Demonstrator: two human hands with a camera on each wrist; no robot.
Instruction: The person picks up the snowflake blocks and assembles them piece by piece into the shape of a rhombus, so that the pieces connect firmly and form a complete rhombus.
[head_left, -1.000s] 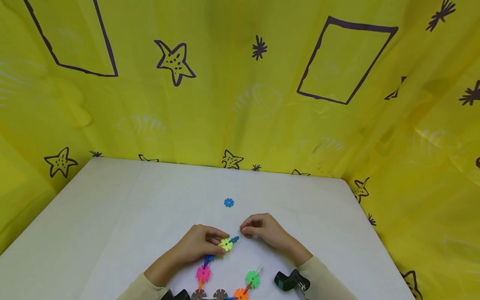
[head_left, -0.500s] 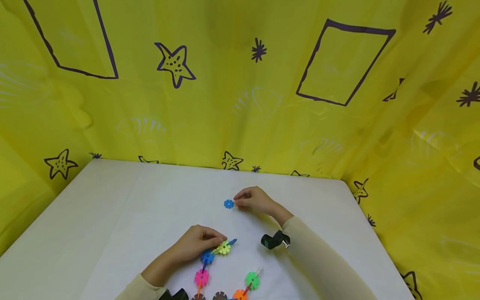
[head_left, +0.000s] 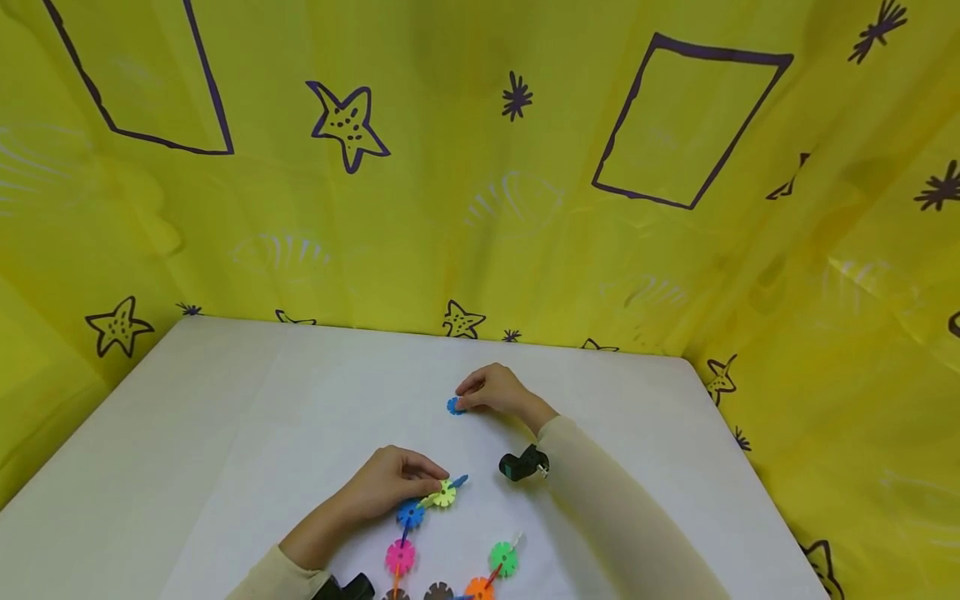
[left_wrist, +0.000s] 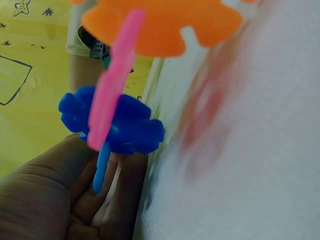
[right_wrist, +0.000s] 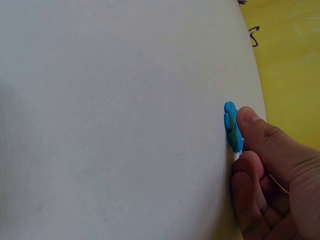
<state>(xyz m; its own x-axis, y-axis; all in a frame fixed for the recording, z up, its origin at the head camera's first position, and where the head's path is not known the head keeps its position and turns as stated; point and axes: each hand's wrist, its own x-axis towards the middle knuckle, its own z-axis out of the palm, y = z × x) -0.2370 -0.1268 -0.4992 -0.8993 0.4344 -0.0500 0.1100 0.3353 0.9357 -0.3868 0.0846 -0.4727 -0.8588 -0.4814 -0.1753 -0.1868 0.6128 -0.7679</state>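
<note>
A chain of interlocking plastic snowflake discs curves across the near part of the table. My left hand [head_left: 393, 483] pinches the yellow disc [head_left: 444, 494] at its end, from which a blue disc [head_left: 460, 482] sticks out edge-on. Behind it come a blue disc [head_left: 410, 514] and a pink disc [head_left: 401, 556]. In the left wrist view, an orange disc [left_wrist: 165, 27] and a dark blue disc [left_wrist: 132, 125] partly hide the left hand [left_wrist: 45, 195]. Farther back, my right hand [head_left: 495, 390] pinches a loose blue disc [head_left: 453, 407]; the right wrist view shows the thumb against this blue disc [right_wrist: 232, 127].
The chain's other arm has a green disc [head_left: 503, 559], with a white disc [head_left: 517, 540] edge-on at its tip, and an orange disc [head_left: 480, 588]. A white cloth-like surface [head_left: 300, 400] covers the table. Yellow patterned curtains [head_left: 420, 208] enclose its back and sides.
My right hand has moved away from the chain to the back of the table and taken hold of the loose blue disc. The left hand has lowered the yellow disc slightly, shifting a little left.
</note>
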